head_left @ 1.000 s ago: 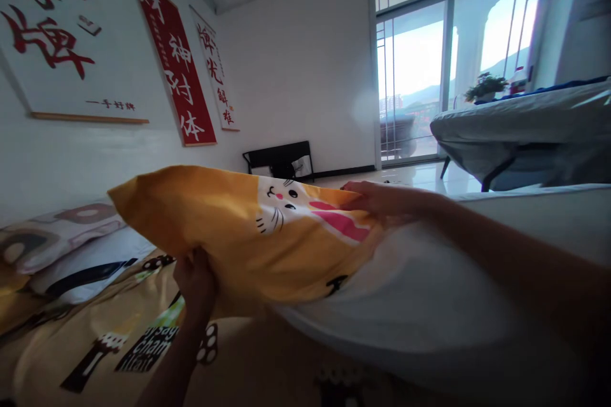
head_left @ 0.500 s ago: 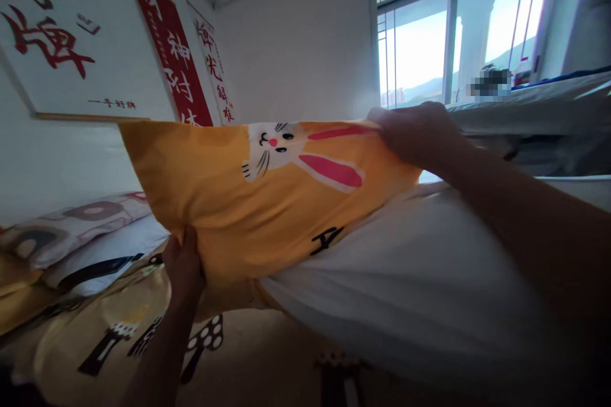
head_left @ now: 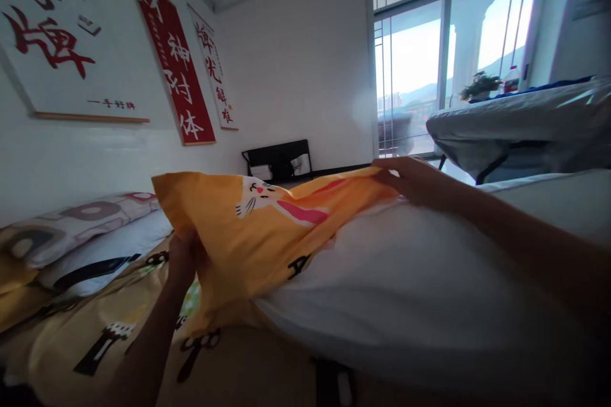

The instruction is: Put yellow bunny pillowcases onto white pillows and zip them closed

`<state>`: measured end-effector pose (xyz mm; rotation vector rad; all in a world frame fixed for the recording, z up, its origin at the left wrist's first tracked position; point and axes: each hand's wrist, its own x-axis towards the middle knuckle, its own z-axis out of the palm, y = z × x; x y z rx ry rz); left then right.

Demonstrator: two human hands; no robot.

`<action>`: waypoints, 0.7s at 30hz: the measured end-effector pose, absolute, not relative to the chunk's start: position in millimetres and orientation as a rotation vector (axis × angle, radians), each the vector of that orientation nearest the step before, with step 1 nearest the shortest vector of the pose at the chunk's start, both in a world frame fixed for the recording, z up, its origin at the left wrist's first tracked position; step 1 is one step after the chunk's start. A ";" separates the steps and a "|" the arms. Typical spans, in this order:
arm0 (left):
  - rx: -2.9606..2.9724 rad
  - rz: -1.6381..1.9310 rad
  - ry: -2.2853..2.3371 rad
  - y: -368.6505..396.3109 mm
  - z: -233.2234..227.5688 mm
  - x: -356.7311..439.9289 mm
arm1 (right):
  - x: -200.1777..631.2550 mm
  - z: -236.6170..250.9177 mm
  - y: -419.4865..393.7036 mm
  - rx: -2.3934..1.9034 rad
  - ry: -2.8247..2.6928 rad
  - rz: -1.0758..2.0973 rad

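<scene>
A yellow pillowcase (head_left: pixel 229 248) with a white rabbit print and pink ears covers one end of a white pillow (head_left: pixel 391 280). My left hand (head_left: pixel 184 261) grips the pillowcase near its far left side, with the fingers partly hidden in the folds. At the upper right, my right hand (head_left: pixel 401 178) is closed on the pillowcase's edge, where it meets the pillow. The rest of the pillow bulges out toward the lower right, bare of the case.
A tan patterned bed sheet (head_left: pixel 62 343) lies below. On the left are a patterned pillow (head_left: pixel 95 219) and a white pillow (head_left: pixel 119 245). A covered table (head_left: pixel 515 114) with a potted plant (head_left: pixel 481 85) stands by the window. Scrolls (head_left: pixel 167 57) hang on the wall.
Both hands have stayed on the pillowcase. The right hand and the case's upper edge have come down, and the case now sags into more folds; a black object by the wall shows behind it.
</scene>
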<state>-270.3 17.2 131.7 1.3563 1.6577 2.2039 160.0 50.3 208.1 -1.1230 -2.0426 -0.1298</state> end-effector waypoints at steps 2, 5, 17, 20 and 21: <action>1.440 2.114 1.681 17.7 143.2 -265.7 | 148.8 205.6 48.7 -1.130 -1.854 -0.237; 1.436 2.110 1.829 14.4 150.4 -262.8 | 147.7 199.1 47.5 -1.175 -1.788 -0.515; 1.146 2.321 2.107 -18.7 204.0 -256.3 | 175.8 208.3 61.9 -1.388 -1.880 -0.481; 1.298 1.977 2.328 2.0 174.6 -285.9 | 169.3 187.0 81.0 -1.383 -2.153 -0.202; 1.370 1.846 2.466 7.3 167.3 -296.1 | 166.7 184.2 85.6 -1.386 -2.189 -0.217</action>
